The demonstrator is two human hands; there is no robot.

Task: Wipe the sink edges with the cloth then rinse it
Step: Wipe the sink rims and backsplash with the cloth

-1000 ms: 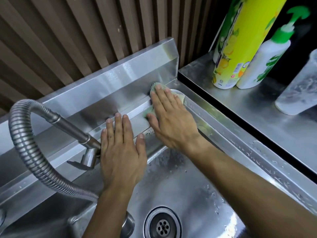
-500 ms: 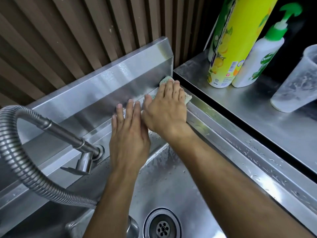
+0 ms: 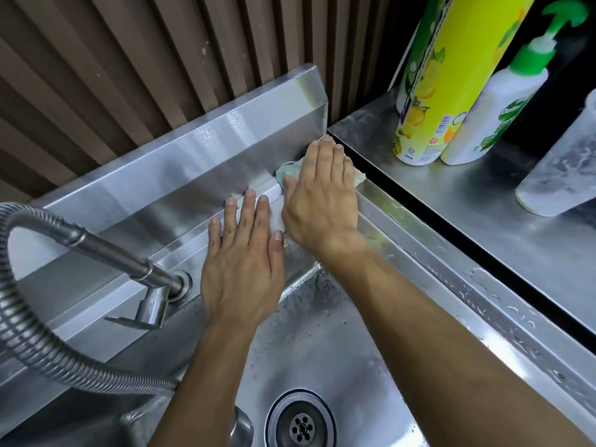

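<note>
Item: sink-edge wiping, rear right corner.

Cloth (image 3: 287,171): pale green, pressed flat on the back ledge of the steel sink (image 3: 435,269), at the corner where the splashback (image 3: 193,162) meets the side rim. Only its edges are seen, at either side of the covering hand.

Right hand (image 3: 322,201): laid palm-down on the cloth, fingers extended and close together, fingertips at the corner. Over the last second the cloth has been carried along the ledge from a spot short of the corner fully into it.

Left hand (image 3: 242,262): flat and spread on the ledge, holding nothing, its thumb just beside the right hand; its placement is little changed.

Faucet (image 3: 154,285) with flexible hose (image 3: 29,337): left of the hands, no water seen running.

Tabletop (image 3: 483,214), right: yellow-green bottle (image 3: 435,101), pump dispenser (image 3: 493,114), frosted cup (image 3: 561,162).

Assessment: the back edge is judged reached to its end; the right rim, beaded with droplets, appears next; rinsing is not yet begun.
</note>
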